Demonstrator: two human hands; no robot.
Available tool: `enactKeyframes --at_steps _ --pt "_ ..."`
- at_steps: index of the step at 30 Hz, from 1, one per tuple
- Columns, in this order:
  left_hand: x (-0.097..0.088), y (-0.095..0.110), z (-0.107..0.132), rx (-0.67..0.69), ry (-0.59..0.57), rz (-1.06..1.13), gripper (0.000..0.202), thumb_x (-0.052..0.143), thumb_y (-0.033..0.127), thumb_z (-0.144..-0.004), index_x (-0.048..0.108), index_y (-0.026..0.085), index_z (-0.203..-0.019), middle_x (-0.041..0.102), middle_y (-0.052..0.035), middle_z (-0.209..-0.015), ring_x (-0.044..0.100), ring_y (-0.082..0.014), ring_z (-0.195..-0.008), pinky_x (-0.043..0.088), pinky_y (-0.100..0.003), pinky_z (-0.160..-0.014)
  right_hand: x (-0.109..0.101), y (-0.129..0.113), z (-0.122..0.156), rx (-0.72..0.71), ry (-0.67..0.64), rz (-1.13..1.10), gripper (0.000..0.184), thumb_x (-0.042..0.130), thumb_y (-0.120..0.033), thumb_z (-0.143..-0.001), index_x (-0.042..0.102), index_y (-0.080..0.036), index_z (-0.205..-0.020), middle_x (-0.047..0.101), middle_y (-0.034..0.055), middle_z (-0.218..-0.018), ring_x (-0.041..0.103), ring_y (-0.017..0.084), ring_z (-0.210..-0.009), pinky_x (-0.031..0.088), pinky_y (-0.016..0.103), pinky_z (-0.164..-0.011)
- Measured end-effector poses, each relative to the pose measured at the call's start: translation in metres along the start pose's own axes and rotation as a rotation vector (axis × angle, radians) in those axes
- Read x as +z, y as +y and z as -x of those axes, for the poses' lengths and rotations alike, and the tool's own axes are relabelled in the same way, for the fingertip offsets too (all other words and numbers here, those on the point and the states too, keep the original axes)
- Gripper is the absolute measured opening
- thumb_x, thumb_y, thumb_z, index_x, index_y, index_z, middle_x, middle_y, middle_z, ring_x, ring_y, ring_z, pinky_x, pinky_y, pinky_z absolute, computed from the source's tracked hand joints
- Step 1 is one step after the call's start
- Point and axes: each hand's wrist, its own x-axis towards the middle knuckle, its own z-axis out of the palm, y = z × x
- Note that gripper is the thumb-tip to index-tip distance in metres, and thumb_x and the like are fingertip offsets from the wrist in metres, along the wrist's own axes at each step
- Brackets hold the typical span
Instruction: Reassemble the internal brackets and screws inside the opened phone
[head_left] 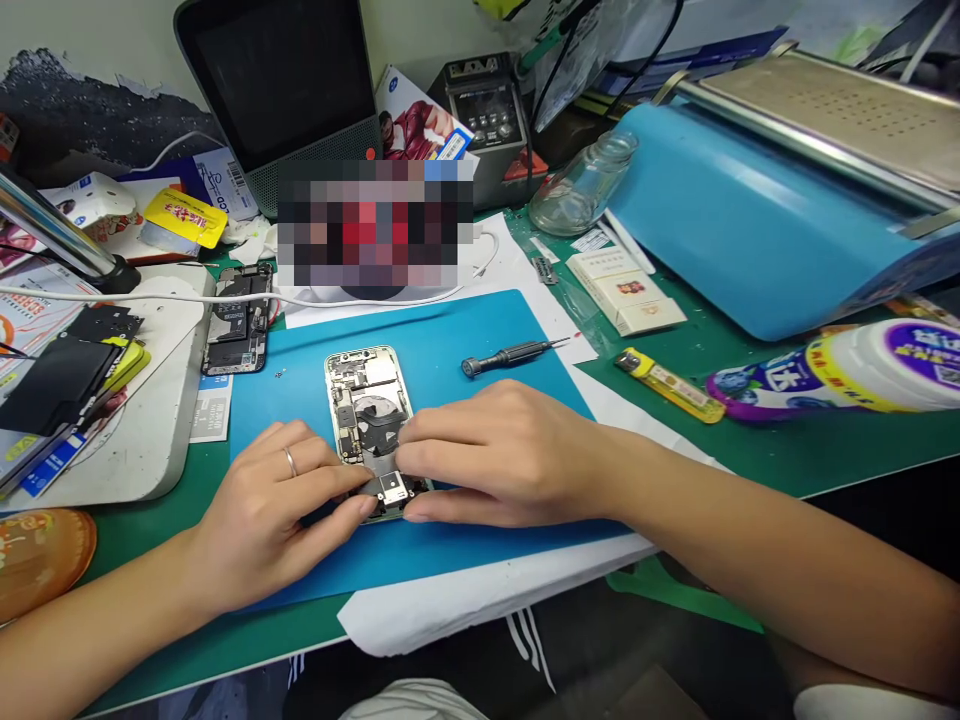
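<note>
An opened phone (365,398) lies face down on a blue work mat (480,330), its boards and parts exposed. My left hand (274,510), a ring on one finger, grips the phone's near end from the left, fingers curled. My right hand (499,455) comes from the right and pinches at the same near end. Between the fingertips of both hands sits a small dark part with a metal plate (390,490). How it is held I cannot make out.
A small screwdriver (510,355) lies on the mat behind my right hand. A second opened phone (238,320) rests at the mat's left. A yellow lighter (667,385), a cigarette pack (626,290), a glass jar (581,185) and a lying bottle (847,370) are to the right.
</note>
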Motion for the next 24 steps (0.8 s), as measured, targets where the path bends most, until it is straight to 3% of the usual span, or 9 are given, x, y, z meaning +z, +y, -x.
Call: enactKeyframes --at_steps 4,16,24 --pt "0.0002 0.0005 0.0005 0.008 0.005 -0.001 0.012 0.066 0.016 -0.098 0.070 0.015 -0.109 0.067 -0.0010 -0.081 0.057 -0.0147 -0.073 0.044 -0.031 -0.068 0.0028 -0.0028 0.0001 -0.024 0.016 -0.061 0.017 0.056 -0.033 -0.105 0.061 -0.017 -0.099 0.074 0.0025 -0.105 0.068 0.009 -0.081 0.039 0.024 -0.054" --pt "0.0003 0.0005 0.0014 0.008 0.009 -0.010 0.014 0.066 0.019 -0.099 0.068 0.018 -0.113 0.069 -0.0008 -0.081 0.057 -0.0142 -0.073 0.044 -0.030 -0.068 0.0030 -0.0041 -0.0018 -0.047 0.040 -0.001 0.011 0.054 -0.022 -0.104 0.060 -0.018 -0.095 0.075 -0.0006 -0.099 0.065 0.007 -0.071 0.038 0.024 -0.049" --pt "-0.0007 0.0016 0.0000 -0.021 0.032 -0.013 0.007 0.065 0.017 -0.099 0.068 0.019 -0.104 0.069 0.0000 -0.081 0.060 -0.0136 -0.072 0.046 -0.029 -0.068 0.0034 -0.0055 -0.0026 -0.085 0.151 -0.021 0.008 0.049 -0.012 -0.104 0.057 -0.016 -0.104 0.077 0.0042 -0.104 0.071 0.010 -0.082 0.047 0.021 -0.058"
